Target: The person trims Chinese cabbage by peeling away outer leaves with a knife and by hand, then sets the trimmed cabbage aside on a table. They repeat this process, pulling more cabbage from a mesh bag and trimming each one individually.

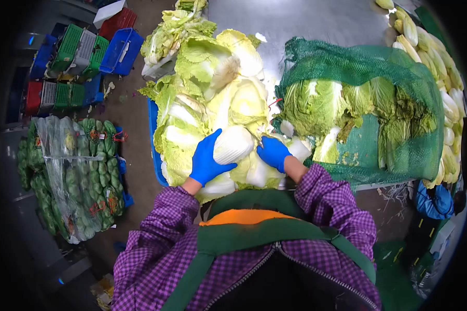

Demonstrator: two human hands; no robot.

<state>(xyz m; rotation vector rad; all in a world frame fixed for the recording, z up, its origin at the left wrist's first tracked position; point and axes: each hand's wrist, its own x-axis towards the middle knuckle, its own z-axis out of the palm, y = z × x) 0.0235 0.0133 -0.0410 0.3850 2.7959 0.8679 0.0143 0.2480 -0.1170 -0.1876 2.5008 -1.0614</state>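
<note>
My left hand (208, 159), in a blue glove, grips the side of a pale napa cabbage (234, 145), with the thumb spread along its near side. The white ribbed base of that cabbage faces right. Beside this base is my right hand (273, 153), also blue-gloved, its fingers curled closed. Whatever those fingers hold is hidden. Loose cabbage leaves (192, 67) lie heaped around and beyond both hands, piled over a blue crate (155, 140).
A green mesh bag (347, 62) of whole cabbages lies to the right on the metal table (306, 18). Trimmed cabbages (446, 72) are piled at the far right. Stacked plastic crates (67, 49) and wrapped bags of green vegetables (72, 176) stand on the left.
</note>
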